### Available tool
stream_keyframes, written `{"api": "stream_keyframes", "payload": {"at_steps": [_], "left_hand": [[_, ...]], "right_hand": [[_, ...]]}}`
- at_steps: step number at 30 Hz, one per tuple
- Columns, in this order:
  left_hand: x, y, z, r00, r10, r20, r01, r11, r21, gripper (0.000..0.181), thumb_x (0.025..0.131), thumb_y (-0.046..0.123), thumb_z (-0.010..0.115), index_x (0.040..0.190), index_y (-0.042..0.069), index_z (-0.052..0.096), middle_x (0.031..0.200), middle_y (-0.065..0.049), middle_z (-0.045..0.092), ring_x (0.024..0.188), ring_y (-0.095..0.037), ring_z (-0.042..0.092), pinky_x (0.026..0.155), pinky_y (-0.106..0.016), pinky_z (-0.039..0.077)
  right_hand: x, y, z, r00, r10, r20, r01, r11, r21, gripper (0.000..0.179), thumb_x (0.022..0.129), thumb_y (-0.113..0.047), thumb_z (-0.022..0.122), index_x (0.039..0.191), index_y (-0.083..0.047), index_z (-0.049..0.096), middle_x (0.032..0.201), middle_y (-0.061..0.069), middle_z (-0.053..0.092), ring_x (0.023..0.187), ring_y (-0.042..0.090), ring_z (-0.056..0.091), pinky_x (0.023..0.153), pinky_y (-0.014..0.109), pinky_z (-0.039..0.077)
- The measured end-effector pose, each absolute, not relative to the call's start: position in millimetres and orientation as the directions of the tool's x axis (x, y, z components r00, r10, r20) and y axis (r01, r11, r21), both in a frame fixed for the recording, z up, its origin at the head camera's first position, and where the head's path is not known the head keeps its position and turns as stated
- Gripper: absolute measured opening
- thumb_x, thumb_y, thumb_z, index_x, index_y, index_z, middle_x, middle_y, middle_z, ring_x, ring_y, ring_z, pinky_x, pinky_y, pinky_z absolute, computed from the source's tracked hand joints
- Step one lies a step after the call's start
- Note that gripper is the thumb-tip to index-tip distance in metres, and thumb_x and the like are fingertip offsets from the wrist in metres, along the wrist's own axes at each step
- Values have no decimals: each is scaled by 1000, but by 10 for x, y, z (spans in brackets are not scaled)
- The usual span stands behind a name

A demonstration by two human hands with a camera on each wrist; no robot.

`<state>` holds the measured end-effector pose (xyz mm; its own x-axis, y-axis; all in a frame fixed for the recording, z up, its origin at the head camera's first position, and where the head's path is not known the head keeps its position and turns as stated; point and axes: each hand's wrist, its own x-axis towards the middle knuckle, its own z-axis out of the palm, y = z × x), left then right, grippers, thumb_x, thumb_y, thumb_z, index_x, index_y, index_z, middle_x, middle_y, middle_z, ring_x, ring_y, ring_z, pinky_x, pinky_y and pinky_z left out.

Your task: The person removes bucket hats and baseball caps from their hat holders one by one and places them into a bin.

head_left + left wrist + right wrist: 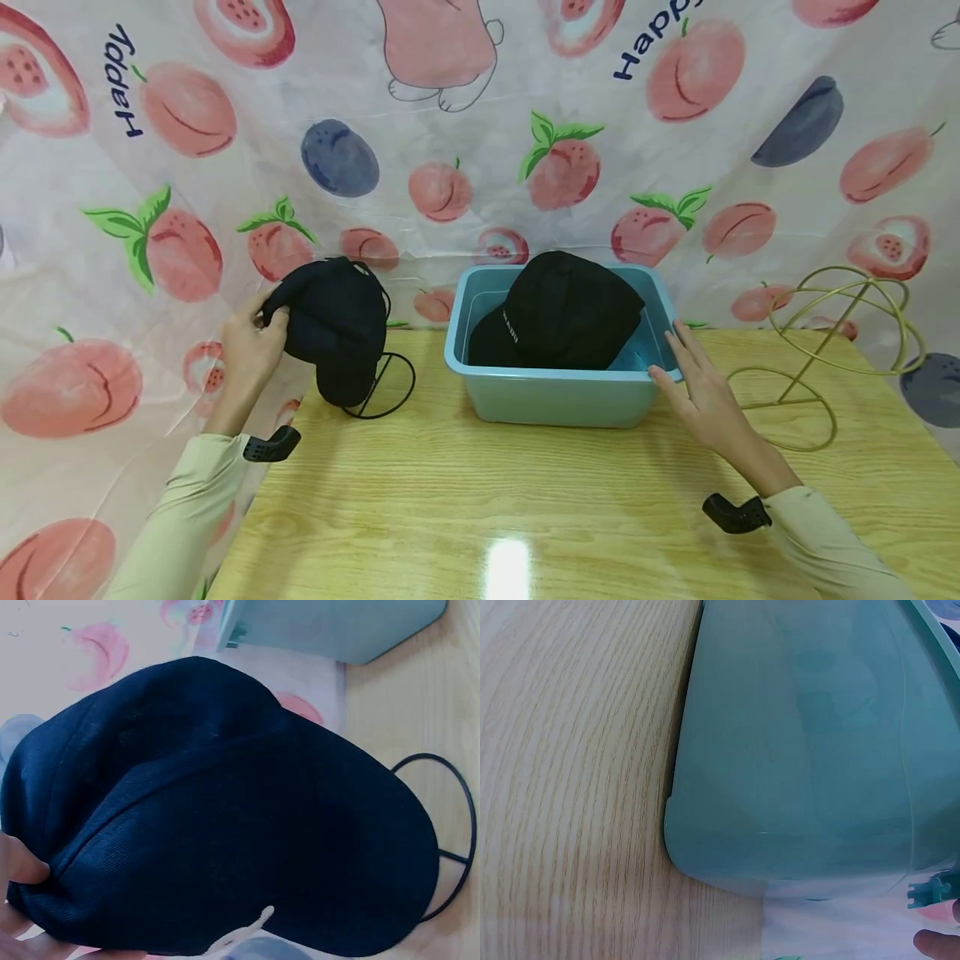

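Note:
My left hand pinches the crown's edge of a dark navy baseball cap between thumb and fingers. In the left wrist view the cap fills much of the picture, its brim pointing right and the thumb pressed on the fabric. A black wire stand shows partly behind it, its upper part mostly hidden. My right hand touches the right end of a blue plastic bin with fairly straight fingers at the rim. Inside the bin lies a black cap with small white lettering, its brim toward the left.
A gold wire stand with looped ends stands on the wooden table, right of the bin. Behind the table hangs a fruit-print cloth, which also runs down the left side. The table's left edge lies near my left forearm.

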<state>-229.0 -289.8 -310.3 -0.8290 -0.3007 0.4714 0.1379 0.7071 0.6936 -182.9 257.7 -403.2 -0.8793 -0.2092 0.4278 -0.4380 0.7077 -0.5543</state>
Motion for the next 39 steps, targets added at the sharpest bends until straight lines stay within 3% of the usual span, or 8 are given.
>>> {"api": "stream_keyframes", "payload": {"at_steps": [6, 13, 21, 28, 35, 39], "left_hand": [[-2249, -2949, -2947, -846, -263, 464, 139, 731, 668, 31, 92, 13, 53, 120, 6, 65, 116, -19, 63, 100, -34, 61, 73, -20, 43], [-2226, -2998, -2783, -848, -211, 486, 160, 773, 614, 30, 92, 12, 53, 117, 5, 66, 113, -21, 64, 97, -37, 62, 70, -18, 40], [-2209, -3155, -2729, -892, -212, 399, 103, 765, 636, 33, 95, 18, 48, 120, 1, 62, 119, -24, 58, 104, -40, 56, 89, -51, 44], [-2164, -3361, -2806, -920, -248, 304, 34, 721, 692, 36, 96, 21, 48, 124, 2, 58, 123, -23, 54, 114, -42, 51, 97, -46, 42], [-2072, -3478, -2744, -929, -270, 252, -16, 712, 702, 45, 97, 29, 46, 136, 6, 50, 137, -23, 46, 122, -45, 45, 101, -53, 34], [-2038, -3485, -2644, -927, -270, 261, -20, 729, 684, 46, 97, 34, 46, 136, 10, 51, 136, -20, 47, 121, -42, 47, 99, -43, 40]], "right_hand": [[-1821, 2568, -4022, -879, -206, 430, -437, 710, -552, 62, 98, -24, 52, 148, 2, 25, 156, 16, 12, 137, 44, 19, 93, 71, 26], [-1825, 2573, -4018, -880, -205, 429, -434, 714, -550, 62, 98, -24, 52, 148, 2, 25, 156, 18, 13, 136, 45, 21, 91, 71, 27], [-1837, 2585, -4024, -878, -209, 430, -439, 710, -551, 62, 98, -24, 52, 148, 2, 25, 156, 17, 12, 137, 45, 19, 92, 71, 26], [-1818, 2567, -4015, -885, -213, 415, -432, 709, -558, 62, 98, -25, 51, 148, 1, 25, 157, 15, 10, 139, 43, 15, 93, 72, 23], [-1818, 2552, -3993, -885, -214, 413, -433, 706, -561, 62, 98, -24, 51, 148, 2, 25, 157, 12, 9, 139, 43, 16, 94, 71, 23], [-1813, 2553, -3986, -884, -210, 418, -434, 702, -564, 62, 98, -24, 51, 148, 2, 25, 157, 11, 9, 138, 44, 17, 94, 71, 24]]}}
